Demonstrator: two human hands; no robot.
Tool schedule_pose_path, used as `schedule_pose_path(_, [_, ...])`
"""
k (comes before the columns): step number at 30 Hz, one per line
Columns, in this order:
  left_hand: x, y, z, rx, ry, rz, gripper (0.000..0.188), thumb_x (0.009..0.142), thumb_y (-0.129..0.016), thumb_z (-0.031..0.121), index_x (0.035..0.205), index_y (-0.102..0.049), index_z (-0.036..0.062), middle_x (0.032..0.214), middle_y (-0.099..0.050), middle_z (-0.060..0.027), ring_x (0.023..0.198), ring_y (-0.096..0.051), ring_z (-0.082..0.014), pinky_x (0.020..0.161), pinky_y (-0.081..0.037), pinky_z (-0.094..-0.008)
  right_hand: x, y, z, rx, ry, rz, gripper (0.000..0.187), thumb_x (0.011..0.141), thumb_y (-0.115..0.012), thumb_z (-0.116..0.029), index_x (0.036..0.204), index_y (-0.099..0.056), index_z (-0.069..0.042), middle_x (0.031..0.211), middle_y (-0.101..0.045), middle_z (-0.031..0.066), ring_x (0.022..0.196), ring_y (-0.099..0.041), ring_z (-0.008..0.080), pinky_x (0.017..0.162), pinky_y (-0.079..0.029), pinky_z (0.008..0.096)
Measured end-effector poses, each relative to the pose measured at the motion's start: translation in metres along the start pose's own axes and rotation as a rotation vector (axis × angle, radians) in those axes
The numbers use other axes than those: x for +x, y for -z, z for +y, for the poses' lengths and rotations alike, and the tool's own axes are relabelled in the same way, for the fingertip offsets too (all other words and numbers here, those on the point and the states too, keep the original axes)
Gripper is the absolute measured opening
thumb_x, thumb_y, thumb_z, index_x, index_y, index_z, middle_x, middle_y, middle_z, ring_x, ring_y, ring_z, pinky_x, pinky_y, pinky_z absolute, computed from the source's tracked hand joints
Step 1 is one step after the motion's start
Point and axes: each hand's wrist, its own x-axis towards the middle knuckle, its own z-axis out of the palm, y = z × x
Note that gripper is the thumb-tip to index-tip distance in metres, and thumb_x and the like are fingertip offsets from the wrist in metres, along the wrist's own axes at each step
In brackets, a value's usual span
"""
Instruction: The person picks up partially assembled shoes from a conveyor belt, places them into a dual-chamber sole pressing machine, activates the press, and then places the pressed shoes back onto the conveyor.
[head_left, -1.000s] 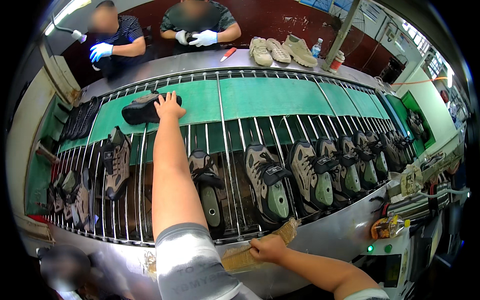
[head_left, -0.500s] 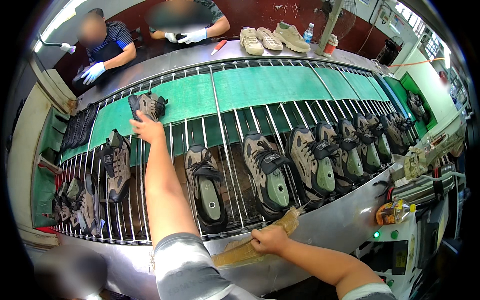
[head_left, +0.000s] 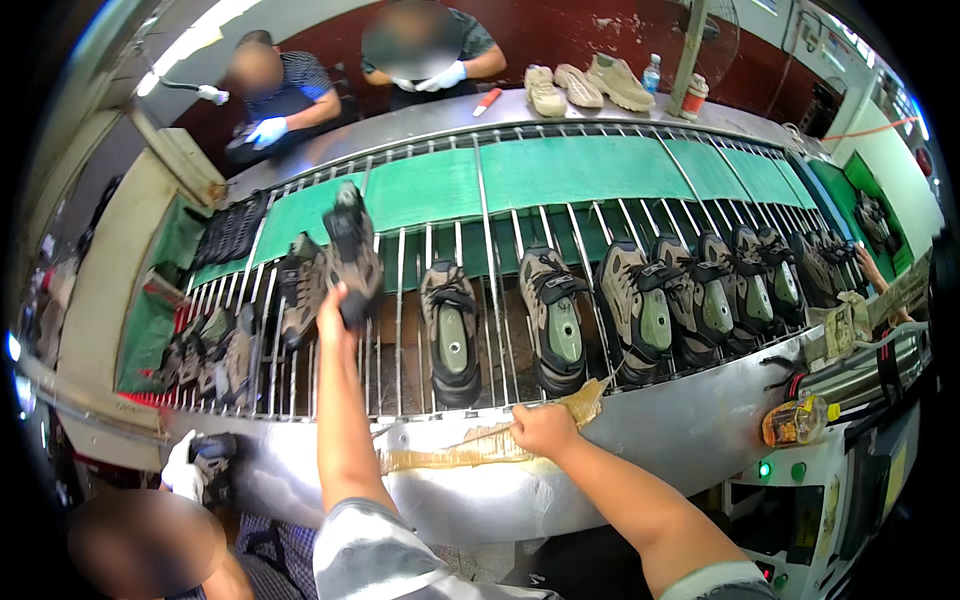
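My left hand (head_left: 335, 312) is closed on the heel end of a brown and black lace-up shoe (head_left: 352, 250), which stands steeply tilted over the conveyor rods. Close beside it on the left lies a similar shoe (head_left: 303, 288). To the right, a row of matching shoes rests on the rods, the nearest being a shoe with a green last (head_left: 452, 325) inside. My right hand (head_left: 548, 430) is closed at the conveyor's front edge, gripping a brown tape strip (head_left: 490, 447) stuck along the metal. Its fingertips are partly hidden.
Green mats (head_left: 560, 175) line the far side of the conveyor. Dark soles (head_left: 232, 228) are stacked at the left. Across from me, two gloved co-workers sit by beige shoes (head_left: 618, 82). A gloved co-worker's hand (head_left: 183, 468) holds a shoe at lower left. A bottle (head_left: 795, 422) lies at right.
My left hand has lifted the shoe off the green mat and brought it nearer, over the rods. The view has shifted left, and a co-worker's gloved hand with a shoe appears at lower left.
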Motion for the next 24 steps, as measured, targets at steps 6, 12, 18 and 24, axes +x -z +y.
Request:
schedule_pose_path(6, [-0.297,0.103,-0.043,-0.215,0.057,-0.065,0.049,0.077,-0.065,0.017,0.12,-0.055,-0.0034,0.119,-0.062,-0.0168,0.111,-0.059,-0.0309,0.102,-0.045,-0.0438,-0.004,0.002,-0.009,0.044,-0.151,-0.037,0.013,0.077,-0.062,-0.024,0.076,-0.057,-0.011,0.063,-0.061,0.0135,0.065,-0.063,0.0337,0.059,-0.049,0.046])
schedule_pose_path(12, [-0.495,0.065,-0.045,-0.273,0.582,-0.385,0.082,0.065,-0.075,0.029,0.134,-0.047,-0.0046,0.129,-0.057,-0.0188,0.117,-0.057,-0.0344,0.105,-0.043,-0.0437,-0.056,0.087,-0.038,1.929,-0.984,-0.073,0.026,0.098,-0.05,-0.029,0.104,-0.062,-0.006,0.089,-0.064,0.0008,0.091,-0.06,0.0179,0.079,-0.048,0.037])
schedule_pose_path(18, [-0.546,-0.062,-0.122,-0.098,0.86,-0.733,0.083,0.074,-0.071,0.025,0.143,-0.034,0.0008,0.136,-0.049,-0.0208,0.124,-0.051,-0.0335,0.106,-0.041,-0.0468,-0.233,0.267,0.002,1.843,-0.056,0.656,0.038,0.099,-0.043,-0.038,0.102,-0.064,-0.006,0.101,-0.063,0.0099,0.098,-0.058,0.0242,0.093,-0.045,0.0409])
schedule_pose_path(24, [-0.626,-0.206,-0.241,0.178,0.71,-1.072,0.037,0.088,-0.061,0.007,0.123,-0.05,0.0033,0.124,-0.06,-0.0201,0.111,-0.059,-0.0282,0.096,-0.048,-0.0402,-0.479,0.336,0.002,2.275,-0.218,1.048,0.058,0.091,-0.045,-0.053,0.127,-0.057,-0.01,0.127,-0.057,0.0165,0.121,-0.051,0.0348,0.106,-0.037,0.0509])
